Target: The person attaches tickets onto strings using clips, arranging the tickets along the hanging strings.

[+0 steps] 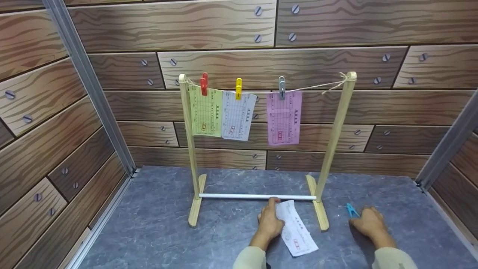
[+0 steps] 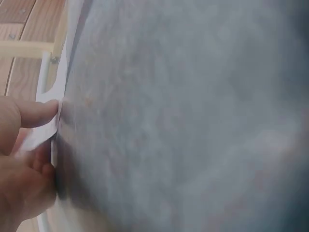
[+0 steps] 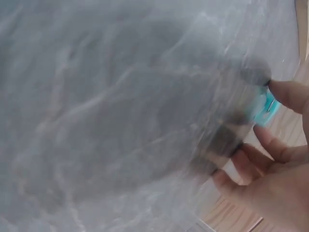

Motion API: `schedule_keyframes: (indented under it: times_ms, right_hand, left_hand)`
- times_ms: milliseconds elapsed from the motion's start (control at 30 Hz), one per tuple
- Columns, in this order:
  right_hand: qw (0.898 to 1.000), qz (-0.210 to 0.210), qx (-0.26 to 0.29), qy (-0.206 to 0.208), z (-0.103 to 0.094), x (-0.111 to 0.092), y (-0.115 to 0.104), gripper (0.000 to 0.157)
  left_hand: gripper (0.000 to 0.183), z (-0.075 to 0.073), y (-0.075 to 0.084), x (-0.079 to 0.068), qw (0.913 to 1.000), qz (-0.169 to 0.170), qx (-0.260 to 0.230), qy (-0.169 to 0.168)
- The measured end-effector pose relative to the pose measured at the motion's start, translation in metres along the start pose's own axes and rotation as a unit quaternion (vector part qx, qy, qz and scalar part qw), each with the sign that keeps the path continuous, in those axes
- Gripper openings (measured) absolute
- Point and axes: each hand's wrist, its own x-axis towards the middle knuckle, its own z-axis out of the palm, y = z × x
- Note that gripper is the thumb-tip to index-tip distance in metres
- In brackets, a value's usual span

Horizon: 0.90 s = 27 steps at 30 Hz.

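Observation:
My left hand (image 1: 269,222) is at the left edge of a white printed slip of paper (image 1: 297,231) on the table. In the left wrist view, thumb and fingers pinch the slip's edge (image 2: 60,82). A blue clothespin (image 1: 351,210) lies to the right of the wooden stand. Right beside it is my right hand (image 1: 369,224), its thumb and fingers spread on either side of the clothespin (image 3: 266,107) in the right wrist view. On the stand's string hang a green slip (image 1: 206,116) under a red clothespin, a white slip (image 1: 239,119) under a yellow one, and a pink slip (image 1: 283,123) under a grey one.
Two wooden posts (image 1: 336,138) hold up the string (image 1: 317,87). A white rod (image 1: 242,196) joins their feet low over the grey marbled table (image 1: 157,209). Wood-patterned walls (image 1: 209,26) with metal corner rails (image 1: 89,86) enclose the table.

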Motion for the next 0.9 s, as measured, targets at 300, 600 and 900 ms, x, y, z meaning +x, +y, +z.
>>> schedule_keyframes:
  times_ms: [300,600,900]
  right_hand:
    - [0.998,-0.036,0.045,0.024,0.012,-0.002,0.005,0.041]
    - [0.999,0.040,0.002,0.035,0.031,-0.005,-0.003,0.083]
    - [0.998,0.052,0.015,0.026,0.034,-0.007,-0.008,0.094]
  left_hand:
    - [0.029,-0.006,-0.015,-0.001,0.9982,0.042,-0.034,-0.027]
    - [0.033,-0.005,-0.020,-0.003,0.9929,0.022,-0.106,-0.050]
    - [0.029,-0.006,-0.021,-0.007,0.9847,0.027,-0.167,-0.040]
